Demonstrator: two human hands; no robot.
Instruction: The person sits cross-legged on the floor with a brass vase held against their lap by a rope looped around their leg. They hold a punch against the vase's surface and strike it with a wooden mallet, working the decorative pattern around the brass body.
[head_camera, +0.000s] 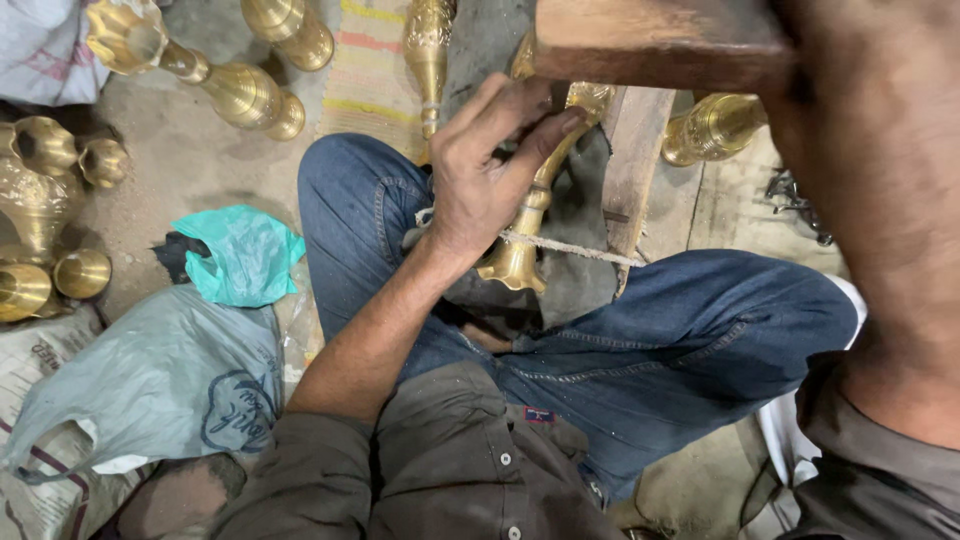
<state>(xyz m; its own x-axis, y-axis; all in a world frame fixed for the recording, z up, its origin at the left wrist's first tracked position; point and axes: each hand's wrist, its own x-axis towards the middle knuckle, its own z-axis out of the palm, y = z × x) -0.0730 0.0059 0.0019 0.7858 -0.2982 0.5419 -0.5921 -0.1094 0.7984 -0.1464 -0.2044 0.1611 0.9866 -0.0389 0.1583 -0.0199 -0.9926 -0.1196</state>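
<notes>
A person sits cross-legged on a workshop floor in blue jeans, seen from above. Their left hand (490, 165) presses fingers and thumb together around a small dark tool, held against a brass vase (535, 195) that lies tilted across the lap, its flared foot towards the body. A pale cord (570, 247) crosses the vase near that foot. The right arm rises close to the camera, blurred; a wooden mallet (660, 40) shows at its top, but the right hand's grip cannot be made out. Finished brass vases (235, 85) lie on the floor to the left, beside a teal plastic bag (245, 255) and a grey bag (170, 380).
</notes>
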